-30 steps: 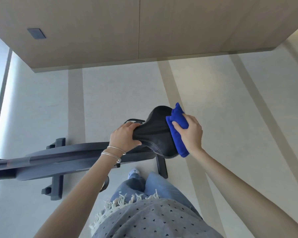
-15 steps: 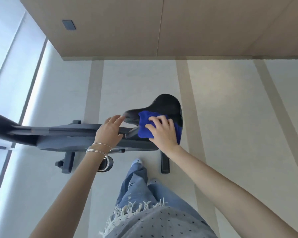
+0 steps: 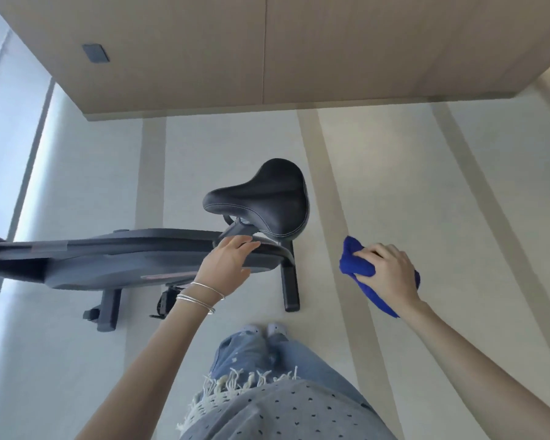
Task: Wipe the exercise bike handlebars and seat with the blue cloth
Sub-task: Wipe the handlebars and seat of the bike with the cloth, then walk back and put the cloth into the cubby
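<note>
cloth [image 3: 356,265]: off the seat [image 3: 267,198] now, bunched in right hand [image 3: 389,273] grip
left hand [image 3: 227,265]: let go too, fingers loosely spread by frame [image 3: 108,258]

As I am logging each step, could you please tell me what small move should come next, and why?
Probably carry the blue cloth leftward onto the seat: the right hand grips it off to the seat's right, touching nothing, while the left hand, fingers straight, is by the frame under the seat.
</note>
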Available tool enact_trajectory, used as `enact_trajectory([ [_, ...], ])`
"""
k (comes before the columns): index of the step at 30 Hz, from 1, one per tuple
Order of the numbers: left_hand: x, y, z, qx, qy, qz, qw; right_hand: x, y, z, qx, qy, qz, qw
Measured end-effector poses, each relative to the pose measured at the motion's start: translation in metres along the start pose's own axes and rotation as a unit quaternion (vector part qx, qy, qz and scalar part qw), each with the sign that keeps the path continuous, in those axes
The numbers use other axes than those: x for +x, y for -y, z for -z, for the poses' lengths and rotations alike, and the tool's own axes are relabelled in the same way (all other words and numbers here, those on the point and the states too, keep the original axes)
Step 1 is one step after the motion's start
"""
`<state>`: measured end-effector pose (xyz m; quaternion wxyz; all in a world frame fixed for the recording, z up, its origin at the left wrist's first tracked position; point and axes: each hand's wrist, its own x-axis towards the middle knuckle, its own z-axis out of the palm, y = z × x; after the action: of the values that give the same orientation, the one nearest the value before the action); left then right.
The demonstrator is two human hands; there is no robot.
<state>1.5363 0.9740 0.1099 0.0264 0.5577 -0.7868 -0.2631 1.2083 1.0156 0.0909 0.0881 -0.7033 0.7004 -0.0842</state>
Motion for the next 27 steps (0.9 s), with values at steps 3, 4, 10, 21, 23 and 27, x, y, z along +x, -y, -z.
enact_trajectory([
  [3, 0.017, -0.023, 0.007, 0.02, 0.015, -0.075, 0.997, -0.017, 0.016, 0.017, 0.034, -0.057, -0.03, 0.997],
  [4, 0.022, -0.03, 0.01, 0.031, 0.02, -0.101, 0.994, -0.022, 0.023, 0.021, 0.046, -0.073, -0.047, 0.995],
  [10, 0.036, -0.055, 0.014, 0.064, 0.028, -0.247, 0.967, -0.067, 0.058, 0.026, 0.06, -0.138, -0.13, 0.98],
  [21, 0.033, -0.12, -0.02, 0.145, 0.115, -0.418, 0.889, -0.163, 0.064, 0.031, 0.049, -0.174, -0.318, 0.931],
  [23, 0.031, -0.137, -0.028, 0.164, 0.12, -0.437, 0.876, -0.178, 0.058, 0.033, 0.046, -0.178, -0.339, 0.923],
  [27, 0.028, -0.169, -0.045, 0.196, 0.129, -0.464, 0.854, -0.209, 0.039, 0.038, 0.038, -0.18, -0.367, 0.912],
])
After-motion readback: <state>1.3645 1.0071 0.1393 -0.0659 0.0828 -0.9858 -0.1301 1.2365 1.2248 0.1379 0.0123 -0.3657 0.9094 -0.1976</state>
